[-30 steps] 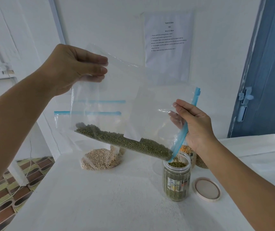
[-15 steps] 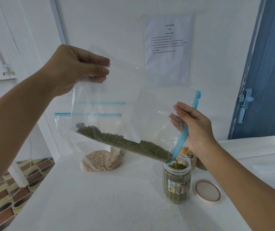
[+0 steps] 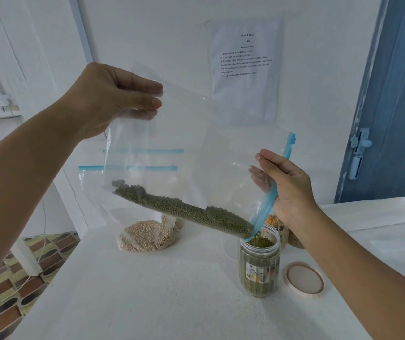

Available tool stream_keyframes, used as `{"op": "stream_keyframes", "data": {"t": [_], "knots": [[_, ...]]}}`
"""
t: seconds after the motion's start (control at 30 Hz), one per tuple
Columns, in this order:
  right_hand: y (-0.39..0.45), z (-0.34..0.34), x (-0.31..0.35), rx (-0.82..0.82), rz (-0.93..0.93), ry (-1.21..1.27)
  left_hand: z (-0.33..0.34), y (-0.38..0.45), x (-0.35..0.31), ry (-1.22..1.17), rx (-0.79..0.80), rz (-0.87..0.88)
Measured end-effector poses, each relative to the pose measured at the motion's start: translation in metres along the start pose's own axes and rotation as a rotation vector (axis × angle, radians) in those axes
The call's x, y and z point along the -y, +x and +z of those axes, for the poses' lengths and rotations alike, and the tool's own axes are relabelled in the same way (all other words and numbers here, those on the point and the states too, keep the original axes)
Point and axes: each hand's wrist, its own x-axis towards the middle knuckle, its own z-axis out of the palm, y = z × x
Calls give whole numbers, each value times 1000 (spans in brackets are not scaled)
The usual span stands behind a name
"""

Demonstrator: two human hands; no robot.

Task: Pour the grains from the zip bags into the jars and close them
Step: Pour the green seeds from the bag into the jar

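Bag [image 3: 172, 153] tilted above jar [image 3: 259, 266], so beans [image 3: 184, 212] slide toward blue zip mouth. Left hand [image 3: 113, 99] pinches raised bottom corner; right hand [image 3: 287, 185] grips mouth, aiming at jar. Lid [image 3: 304, 279] waits right of jar; we pour on.

A plain room set up for a recorded chore, not a lived-in kitchen. A printed instruction sheet [image 3: 245, 67] is taped to the bare white wall [image 3: 172, 33], above a white-covered desk [image 3: 147, 290]; a blue door [image 3: 398, 94] stands beside it.
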Motion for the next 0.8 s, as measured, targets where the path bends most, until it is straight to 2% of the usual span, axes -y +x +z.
{"op": "stream_keyframes", "data": {"t": [0.8], "knots": [[2, -3, -2, -1, 10, 15, 5, 6, 3, 7, 18, 6]]}}
